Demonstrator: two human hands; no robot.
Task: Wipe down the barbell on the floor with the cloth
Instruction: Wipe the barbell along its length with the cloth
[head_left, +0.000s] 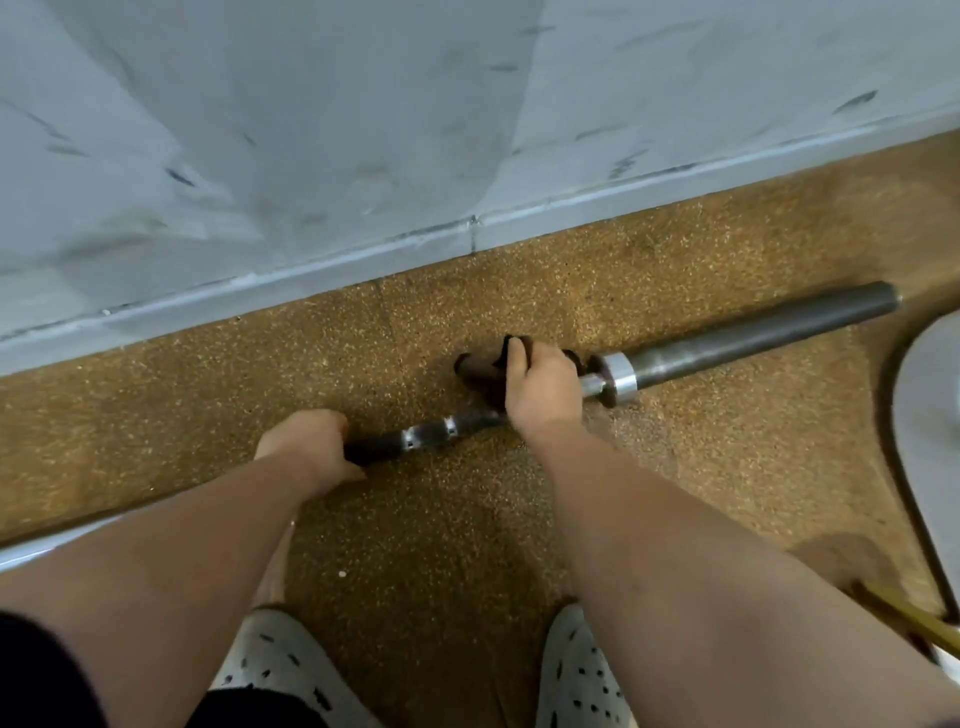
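Head cam is looking straight down at us. The barbell (431, 434) is lying on the speckled brown floor (441, 545), near the base of the grey wall (311, 130) and running roughly along it.

Our left hand (306, 441) is wrapped around a dark part of the shaft, fingers curled right over it. Our right hand (540, 387) is further up the bar and grips the dark cloth (478, 371), which is bunched onto the shaft just beside the shiny collar (621, 376). We can't tell if the cloth goes all the way round the bar.

Past the collar, the thick grey sleeve (753, 332) sticks out to the right, toward some white rounded thing (930, 415) at the edge of the shot.

Our pale shoes (275, 670) with little dark slots are at the bottom, well apart from the bar.
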